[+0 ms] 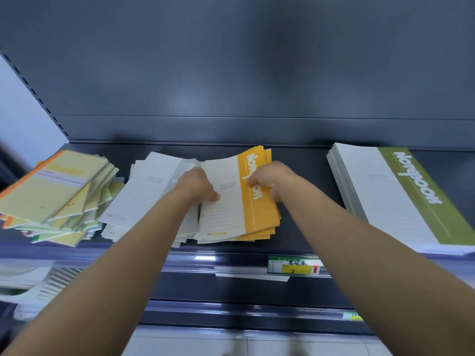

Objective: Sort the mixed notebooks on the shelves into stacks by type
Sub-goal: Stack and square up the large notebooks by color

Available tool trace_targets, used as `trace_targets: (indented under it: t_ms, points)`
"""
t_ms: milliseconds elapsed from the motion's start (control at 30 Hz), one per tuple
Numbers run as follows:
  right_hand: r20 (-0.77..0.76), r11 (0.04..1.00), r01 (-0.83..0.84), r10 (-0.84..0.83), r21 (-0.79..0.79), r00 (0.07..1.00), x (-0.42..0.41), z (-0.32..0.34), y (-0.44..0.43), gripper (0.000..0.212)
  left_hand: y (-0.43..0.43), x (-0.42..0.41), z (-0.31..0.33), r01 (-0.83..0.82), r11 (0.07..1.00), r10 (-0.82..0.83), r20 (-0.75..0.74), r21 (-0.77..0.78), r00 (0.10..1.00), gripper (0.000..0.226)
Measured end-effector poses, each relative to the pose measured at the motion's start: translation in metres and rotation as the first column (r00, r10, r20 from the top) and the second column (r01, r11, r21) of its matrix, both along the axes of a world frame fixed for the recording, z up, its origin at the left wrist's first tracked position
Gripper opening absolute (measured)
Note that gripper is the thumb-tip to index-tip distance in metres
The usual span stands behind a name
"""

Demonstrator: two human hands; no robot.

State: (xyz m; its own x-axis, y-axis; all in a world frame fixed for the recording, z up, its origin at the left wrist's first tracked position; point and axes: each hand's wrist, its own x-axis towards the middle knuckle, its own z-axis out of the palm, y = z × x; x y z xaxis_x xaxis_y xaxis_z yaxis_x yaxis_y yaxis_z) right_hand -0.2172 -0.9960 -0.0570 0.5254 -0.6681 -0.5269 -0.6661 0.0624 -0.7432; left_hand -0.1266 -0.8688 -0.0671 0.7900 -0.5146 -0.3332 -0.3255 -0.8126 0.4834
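On the dark shelf (305, 206), left hand (198, 186) and right hand (267, 181) grip the orange notebook stack (259, 214); its fanned copies could slide into the white pile (149, 191) at nine o'clock.

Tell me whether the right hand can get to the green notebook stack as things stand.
Probably yes: the green notebook stack lies uncovered to the right on the same shelf, with bare shelf between. But the right hand grips the orange notebooks and may need to release them.
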Motion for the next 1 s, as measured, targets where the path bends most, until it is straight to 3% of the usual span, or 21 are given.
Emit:
trace_targets:
  t_ms: [167,367,533,633,700,800,900,1000]
  points:
    - [0.028,0.992,-0.001,-0.003,0.124,1.000,-0.006,0.000,-0.006,0.046,-0.003,-0.005,0.000,-0.021,0.999,0.020,-0.028,-0.028,0.999,0.037]
    - [0.058,0.953,-0.013,-0.004,0.302,0.998,-0.009,0.002,-0.006,0.039,-0.008,-0.009,0.001,-0.058,0.998,0.057,-0.042,-0.036,0.998,0.030]
    - [0.103,0.958,-0.045,0.016,0.283,0.995,-0.009,-0.002,-0.003,0.037,-0.011,-0.004,0.000,-0.105,0.991,0.099,-0.078,-0.078,0.992,0.036]
    - [0.171,0.958,-0.048,-0.001,0.284,0.985,-0.020,0.006,-0.021,0.026,-0.018,-0.002,0.001,-0.166,0.968,0.148,-0.107,-0.186,0.983,0.056]
    - [0.241,0.956,-0.051,-0.021,0.288,0.970,-0.032,0.016,-0.036,0.024,-0.025,-0.006,0.005,-0.215,0.929,0.153,-0.214,-0.301,0.965,0.064]
    - [0.370,0.971,-0.037,-0.054,0.236,0.928,-0.047,0.024,-0.056,0.029,-0.034,-0.015,0.013,-0.293,0.783,-0.001,-0.471,-0.549,0.882,0.050]
    - [0.450,0.994,0.002,-0.050,0.107,0.892,-0.059,0.025,-0.068,0.039,-0.046,-0.022,0.015,-0.285,0.648,-0.058,-0.419,-0.707,0.906,0.039]
    - [0.530,0.999,0.040,-0.043,0.016,0.847,-0.067,0.024,-0.069,0.035,-0.058,-0.032,0.017,-0.181,0.597,-0.068,-0.274,-0.781,0.959,0.031]
